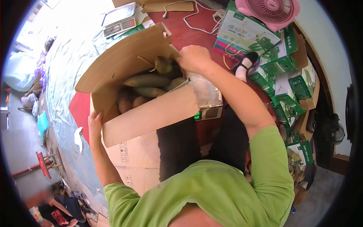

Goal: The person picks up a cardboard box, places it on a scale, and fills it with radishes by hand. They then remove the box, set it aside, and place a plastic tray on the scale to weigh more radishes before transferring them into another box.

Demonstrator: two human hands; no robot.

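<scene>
An open cardboard box (151,113) is in front of me, tilted, with its flaps up. Inside lie long green vegetables (147,80), a rounder green one with a stem (163,65) and some brownish, rounded ones (140,101); their exact kinds are hard to make out. My left hand (95,123) grips the box's near left corner, thumb over the edge. At the far right edge, my right hand (194,58) is closed round the cardboard. Partly hidden by the box is a plastic-wrapped scale (208,92) with a lit green display.
Another scale (120,18) stands at the back left by a plastic sheet (64,75). Green and white cartons (283,58) line the right side, with a pink fan (270,11) on top. A white cable (193,17) crosses the red floor. Another person (64,210) is at lower left.
</scene>
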